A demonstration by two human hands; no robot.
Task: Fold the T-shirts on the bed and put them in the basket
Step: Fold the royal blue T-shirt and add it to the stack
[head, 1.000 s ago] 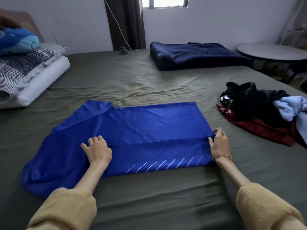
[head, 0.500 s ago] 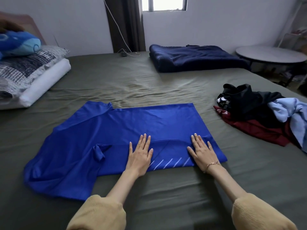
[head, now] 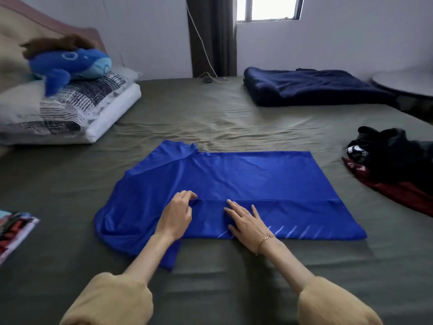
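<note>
Here, spread flat near the middle of the bed (head: 210, 118), toward its near edge: a blue T-shirt (head: 246, 181), near hem folded up into a band with pale slanted stripes, one sleeve loose at the left end. On that fold, left hand (head: 175, 216), fingers (head: 187, 195) curled and pinching a bit of blue cloth at the fold's upper edge. Just beside it to the right, right hand (head: 246, 221), fingers straight and relaxed, lying flat on the folded band, a thin bracelet (head: 266, 238) at the wrist. Tan sleeves (head: 110, 299) on both forearms. Well apart at the bed's right edge, a heap of unfolded clothes (head: 393, 160), black over dark red. At the far right corner, a folded navy blanket (head: 311, 87). At the far left corner, stacked pillows (head: 70, 109) with a blue plush whale (head: 70, 64) on top. At the near left edge, part of a printed red and white item (head: 14, 231), too cut off to identify
</note>
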